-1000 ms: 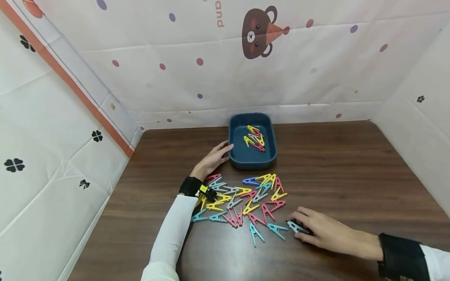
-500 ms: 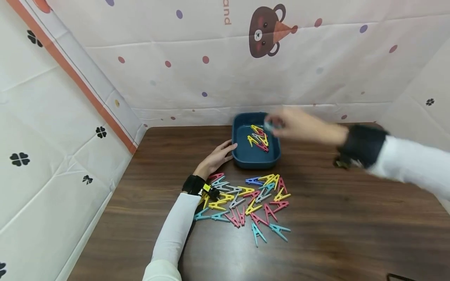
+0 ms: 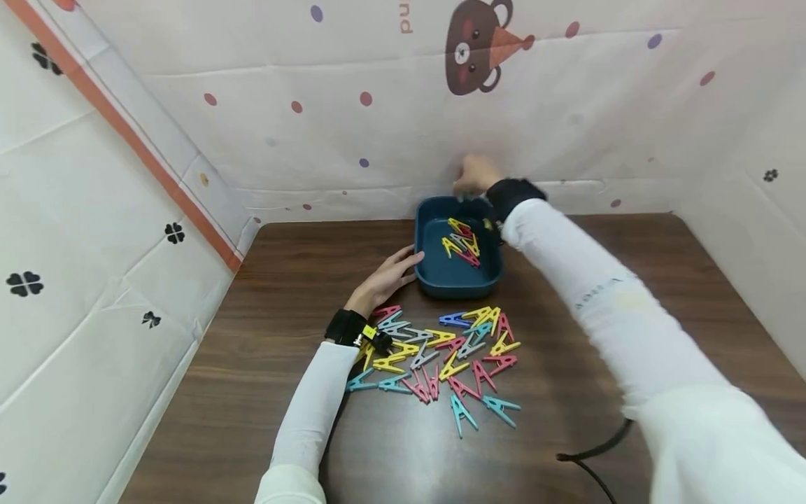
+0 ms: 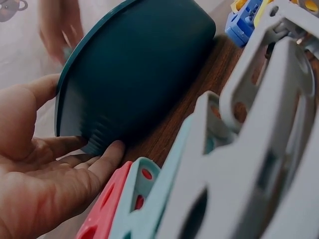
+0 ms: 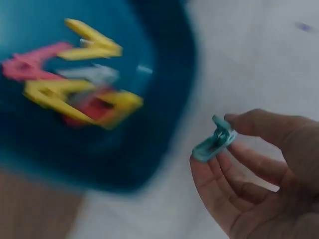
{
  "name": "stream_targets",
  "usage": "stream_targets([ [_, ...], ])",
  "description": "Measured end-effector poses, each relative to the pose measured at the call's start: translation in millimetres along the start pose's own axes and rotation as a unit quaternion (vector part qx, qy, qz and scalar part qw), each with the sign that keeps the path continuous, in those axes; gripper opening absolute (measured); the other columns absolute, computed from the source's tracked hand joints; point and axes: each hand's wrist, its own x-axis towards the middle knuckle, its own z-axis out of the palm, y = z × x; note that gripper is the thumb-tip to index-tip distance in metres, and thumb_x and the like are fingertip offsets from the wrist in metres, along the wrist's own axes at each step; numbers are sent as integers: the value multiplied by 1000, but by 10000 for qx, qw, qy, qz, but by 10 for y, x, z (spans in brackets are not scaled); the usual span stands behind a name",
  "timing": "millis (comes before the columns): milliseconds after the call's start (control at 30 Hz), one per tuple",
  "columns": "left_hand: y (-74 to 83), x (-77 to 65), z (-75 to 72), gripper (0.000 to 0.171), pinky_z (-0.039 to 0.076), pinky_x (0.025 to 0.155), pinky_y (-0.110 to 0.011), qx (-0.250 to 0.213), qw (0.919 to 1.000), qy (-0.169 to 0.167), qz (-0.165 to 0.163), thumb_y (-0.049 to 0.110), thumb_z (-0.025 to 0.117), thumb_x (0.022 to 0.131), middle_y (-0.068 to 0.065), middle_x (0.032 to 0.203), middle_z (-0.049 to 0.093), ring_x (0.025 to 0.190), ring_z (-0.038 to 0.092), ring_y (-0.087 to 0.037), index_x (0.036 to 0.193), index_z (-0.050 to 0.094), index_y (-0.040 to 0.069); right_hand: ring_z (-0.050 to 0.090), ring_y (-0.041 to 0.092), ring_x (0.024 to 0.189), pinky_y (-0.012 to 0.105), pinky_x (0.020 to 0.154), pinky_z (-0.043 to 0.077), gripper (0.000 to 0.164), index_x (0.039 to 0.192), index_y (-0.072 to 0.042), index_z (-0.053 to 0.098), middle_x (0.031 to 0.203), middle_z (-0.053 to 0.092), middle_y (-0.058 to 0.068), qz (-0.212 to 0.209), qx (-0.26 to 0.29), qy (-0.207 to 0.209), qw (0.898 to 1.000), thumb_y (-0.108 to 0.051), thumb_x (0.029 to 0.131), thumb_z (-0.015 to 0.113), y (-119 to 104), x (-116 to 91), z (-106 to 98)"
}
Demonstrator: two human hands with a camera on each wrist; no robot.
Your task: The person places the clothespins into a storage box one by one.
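At the far edge of the blue bin [image 3: 458,283], the person's right grip [image 3: 476,175] is closed round a teal clip [image 5: 215,142], thumb on one side and fingertips on the other. Right wrist view shows that clip beside the bin's rim, with a gap between them; exact height over the rim, can't tell. Bin is blurry there.

Left grip [image 3: 385,281] is relaxed, not clenched: digits lie loosely against the bin's left outer wall, thumb up by the rim, other fingertips lower, near the base.

Inside the bin, a small heap of clips [image 3: 462,243]: yellow, pink/red, gray, overlapping on the bottom.

On the dark wood surface [image 3: 252,350], in front of the bin, lots of loose clips [image 3: 439,338] in yellow, pink, gray and teal, plus a blue clip [image 3: 453,319]. Many touch or overlap. A pair of teal clips [image 3: 462,414] lies at the near side of the spread. Left wrist view: gray clips [image 4: 219,194] fill the foreground, pink and teal ones right by the left grip.

Both wrists have a black wristband [image 3: 345,327]; sleeves [image 3: 598,301] are white. Black cable [image 3: 595,448] by the right sleeve. Behind: white sheet [image 3: 315,154] with dots and a bear print [image 3: 474,49].
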Motion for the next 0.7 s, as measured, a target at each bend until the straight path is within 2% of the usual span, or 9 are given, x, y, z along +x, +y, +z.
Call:
stream_targets([
  [67, -8, -12, -14, 70, 32, 126, -45, -23, 9999, 123, 33, 38, 60, 104, -5, 170, 23, 157, 26, -22, 163, 26, 19, 57, 24, 73, 32, 64, 50, 16, 96, 7, 69, 89, 64, 16, 189, -197, -235, 9994, -7, 89, 66, 18, 78, 285],
  [167, -39, -36, -17, 70, 32, 126, -44, -67, 9998, 195, -80, 38, 59, 104, -4, 170, 22, 157, 25, -21, 163, 26, 20, 52, 26, 80, 34, 67, 43, 19, 106, 5, 67, 107, 64, 20, 555, -519, -736, 9944, -8, 93, 64, 63, 134, 644],
  [233, -60, -41, -2, 72, 32, 126, -42, -75, 9998, 145, -144, 39, 60, 104, -3, 171, 21, 157, 24, -20, 163, 24, 21, 49, 25, 81, 35, 68, 40, 20, 112, 2, 66, 116, 62, 21, 733, -682, -1013, 9898, -9, 96, 62, 101, 139, 776],
  [300, -68, -40, 12, 72, 32, 126, -42, -85, 9998, 103, -149, 40, 60, 104, -3, 171, 21, 157, 24, -19, 163, 24, 21, 50, 24, 80, 34, 68, 40, 19, 112, 1, 68, 120, 64, 22, 748, -714, -1155, 9879, -9, 98, 62, 120, 115, 808],
  [400, -52, -28, 26, 72, 33, 126, -43, -77, 9999, 106, -54, 40, 60, 104, -3, 170, 23, 157, 26, -20, 163, 25, 20, 52, 23, 81, 34, 70, 45, 16, 108, 1, 71, 119, 66, 20, 446, -682, -1063, 9910, -8, 97, 64, 115, 63, 702],
  [567, 7, 1, 26, 72, 31, 126, -44, -25, 10000, 0, 43, 39, 59, 104, -5, 170, 23, 157, 26, -22, 164, 23, 19, 65, 31, 93, 40, 83, 57, 25, 116, 6, 70, 120, 68, 25, -473, -430, -531, 9965, -11, 98, 63, -16, -128, 251],
  [633, 23, 15, 29, 73, 31, 126, -44, 15, 10000, -41, 44, 39, 59, 104, -5, 170, 23, 157, 26, -22, 164, 22, 18, 69, 34, 96, 43, 85, 58, 28, 119, 6, 69, 118, 70, 26, -966, -409, -251, 9942, -13, 100, 60, -106, -291, 43],
  [700, 33, 33, 38, 74, 31, 126, -44, 40, 10000, -51, 36, 40, 60, 104, -5, 170, 22, 157, 25, -21, 164, 22, 18, 70, 34, 96, 44, 84, 59, 27, 120, 4, 69, 113, 71, 25, -1532, -389, 63, 9874, -13, 101, 60, -206, -554, -138],
])
